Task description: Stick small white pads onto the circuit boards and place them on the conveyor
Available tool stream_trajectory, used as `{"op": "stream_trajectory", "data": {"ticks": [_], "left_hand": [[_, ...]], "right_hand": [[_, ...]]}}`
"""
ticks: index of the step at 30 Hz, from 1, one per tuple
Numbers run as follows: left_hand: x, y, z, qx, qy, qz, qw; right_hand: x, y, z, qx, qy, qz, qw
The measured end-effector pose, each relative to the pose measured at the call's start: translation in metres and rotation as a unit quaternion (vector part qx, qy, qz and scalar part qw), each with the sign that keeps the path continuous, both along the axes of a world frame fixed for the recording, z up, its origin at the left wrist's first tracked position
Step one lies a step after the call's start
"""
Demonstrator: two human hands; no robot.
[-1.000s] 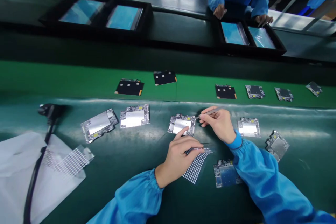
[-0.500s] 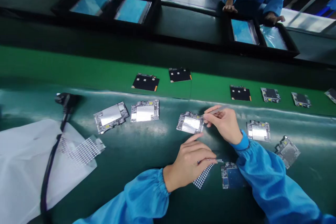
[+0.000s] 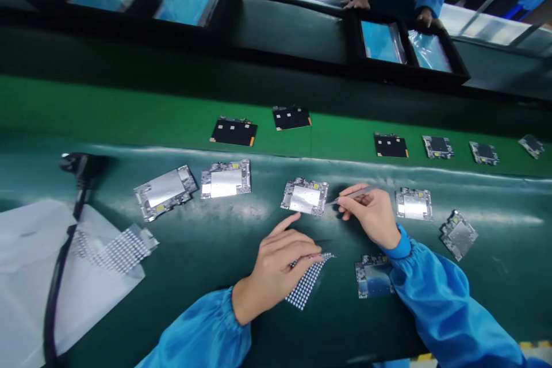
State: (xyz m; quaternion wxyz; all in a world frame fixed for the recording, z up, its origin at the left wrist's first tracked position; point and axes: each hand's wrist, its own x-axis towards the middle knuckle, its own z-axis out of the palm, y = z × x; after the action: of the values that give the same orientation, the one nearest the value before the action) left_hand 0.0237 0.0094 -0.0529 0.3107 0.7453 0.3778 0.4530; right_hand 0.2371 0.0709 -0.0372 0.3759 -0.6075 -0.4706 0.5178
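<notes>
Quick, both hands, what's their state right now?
Left hand: closed on a sheet of dots, index finger extended.
Right hand: closed on tweezers, tip beside a circuit board.

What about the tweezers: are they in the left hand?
No, the right hand holds the tweezers, while the left hand holds a dotted sheet.

No readable text, brand, number or sign. On the black boards (image 3: 235, 135), beyond the left fingers (image 3: 282, 225) and right fingers (image 3: 353, 206), pale squares (image 3: 233, 127), too small for any print to show. On the board (image 3: 304, 198) just beyond the left fingers, a yellow patch (image 3: 317, 186), likewise illegible. On the sheet (image 3: 303, 289) pinched in the left fingers, only rows of pale dots. Nearer than the right fingers, a yellow-marked strip (image 3: 425, 357), unreadable as lettering.
</notes>
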Motion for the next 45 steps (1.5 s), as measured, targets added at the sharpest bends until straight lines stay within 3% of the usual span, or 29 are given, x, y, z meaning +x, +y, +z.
{"op": "stream_trajectory", "data": {"ticks": [8,16,28,33,39,45], "left_hand": [[0.005,-0.003,-0.002,-0.016,0.01,-0.009,1.0],[0.004,0.003,-0.004,-0.006,0.008,0.007,1.0],[-0.002,0.01,-0.003,-0.004,0.021,0.068,0.997],[0.007,0.008,-0.001,-0.022,0.014,0.031,0.999],[0.011,0.009,0.002,-0.011,0.017,0.026,0.999],[0.011,0.012,0.0,-0.012,0.02,0.004,1.0]], "right_hand": [[0.001,0.005,0.001,0.018,-0.008,-0.001,1.0],[0.015,0.009,-0.007,0.024,0.038,-0.052,0.998],[0.016,0.008,-0.011,0.056,0.042,-0.026,0.997],[0.022,0.011,-0.008,0.056,0.032,-0.037,0.997],[-0.011,0.024,0.005,0.041,0.007,-0.016,0.999],[-0.035,0.043,-0.004,0.04,0.012,0.016,0.999]]}}
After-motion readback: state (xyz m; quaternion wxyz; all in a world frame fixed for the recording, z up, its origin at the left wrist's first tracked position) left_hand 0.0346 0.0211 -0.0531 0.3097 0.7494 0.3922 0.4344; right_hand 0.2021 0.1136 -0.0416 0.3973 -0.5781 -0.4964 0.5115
